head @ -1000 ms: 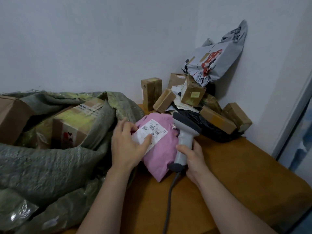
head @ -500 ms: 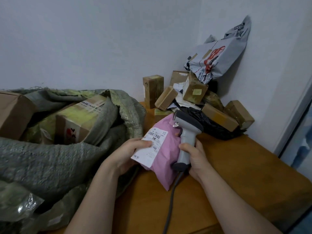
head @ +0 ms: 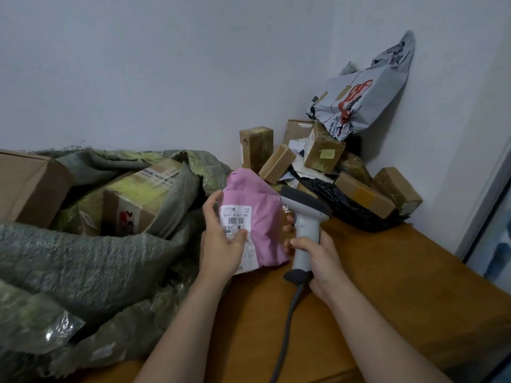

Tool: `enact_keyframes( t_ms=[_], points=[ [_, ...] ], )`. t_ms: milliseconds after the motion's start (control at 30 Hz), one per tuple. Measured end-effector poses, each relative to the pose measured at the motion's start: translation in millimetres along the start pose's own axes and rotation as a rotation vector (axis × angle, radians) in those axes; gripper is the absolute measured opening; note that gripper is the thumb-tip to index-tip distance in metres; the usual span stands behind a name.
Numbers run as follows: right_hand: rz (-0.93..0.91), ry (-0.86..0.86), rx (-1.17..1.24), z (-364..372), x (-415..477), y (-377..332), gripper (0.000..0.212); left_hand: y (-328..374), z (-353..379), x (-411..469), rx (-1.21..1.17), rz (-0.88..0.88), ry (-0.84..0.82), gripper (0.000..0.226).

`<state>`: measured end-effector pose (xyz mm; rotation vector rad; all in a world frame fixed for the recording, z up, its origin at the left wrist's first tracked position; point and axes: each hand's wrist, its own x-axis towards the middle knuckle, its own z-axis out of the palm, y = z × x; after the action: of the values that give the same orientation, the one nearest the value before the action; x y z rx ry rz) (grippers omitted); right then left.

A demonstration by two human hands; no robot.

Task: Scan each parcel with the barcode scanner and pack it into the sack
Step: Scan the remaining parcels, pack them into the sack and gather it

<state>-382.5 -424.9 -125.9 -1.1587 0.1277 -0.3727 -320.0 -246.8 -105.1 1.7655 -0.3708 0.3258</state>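
My left hand point(head: 221, 244) holds a pink plastic mailer point(head: 261, 217) upright above the wooden table, thumb pressed on its white barcode label point(head: 236, 217), which faces me. My right hand point(head: 318, 258) grips the handle of a grey barcode scanner point(head: 305, 217), whose dark head sits just right of the mailer. The scanner's cable point(head: 287, 327) hangs down towards me. A large grey-green woven sack point(head: 83, 258) lies open on the left with taped cardboard boxes point(head: 132, 200) inside.
A heap of small brown boxes point(head: 323, 153), a black plastic bag point(head: 343, 205) and a grey printed mailer bag point(head: 362, 98) fills the far right corner against the wall. The wooden table point(head: 387, 286) runs to the right, ending at a frame edge.
My left hand has lifted the pink mailer off the table and turned it upright, so the label now faces me. The scanner has stayed beside it.
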Motion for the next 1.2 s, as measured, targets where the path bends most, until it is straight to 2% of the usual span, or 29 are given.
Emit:
enact_keyframes(
  t_ms=[67, 167, 300, 400, 500, 600, 867, 1067, 1133, 1200],
  points=[
    [0.026, -0.074, 0.088, 5, -5, -3, 0.023, 1, 0, -3, -0.019, 0.041, -0.034, 0.075],
    [0.105, -0.157, 0.109, 8, -16, -8, 0.008, -1, -3, -1, -0.091, -0.001, -0.078, 0.056],
    [0.25, -0.222, 0.241, 6, -28, -13, 0.034, -7, -4, 0, -0.147, -0.078, -0.121, 0.047],
    [0.262, -0.265, 0.169, 6, -32, -10, 0.043, -14, -4, 2, -0.113, -0.055, -0.072, 0.051],
    [0.174, -0.287, -0.022, 7, -33, -6, 0.057, -19, -5, 3, -0.015, -0.027, -0.023, 0.063],
    [0.129, -0.26, -0.077, 7, -36, -6, 0.064, -18, -6, 1, 0.079, 0.032, -0.019, 0.07],
    [0.109, -0.267, -0.109, 7, -40, -8, 0.035, -18, -10, 0, 0.133, 0.082, -0.064, 0.081],
    [0.105, -0.289, -0.109, 4, -40, -6, 0.039, -20, -11, 1, 0.103, 0.071, -0.08, 0.086],
    [0.102, -0.3, -0.115, 4, -40, -6, 0.046, -21, -11, 1, 0.098, 0.076, -0.082, 0.086],
    [0.088, -0.312, -0.125, 3, -39, -5, 0.067, -22, -11, 2, 0.086, 0.071, -0.084, 0.086]
  ],
)
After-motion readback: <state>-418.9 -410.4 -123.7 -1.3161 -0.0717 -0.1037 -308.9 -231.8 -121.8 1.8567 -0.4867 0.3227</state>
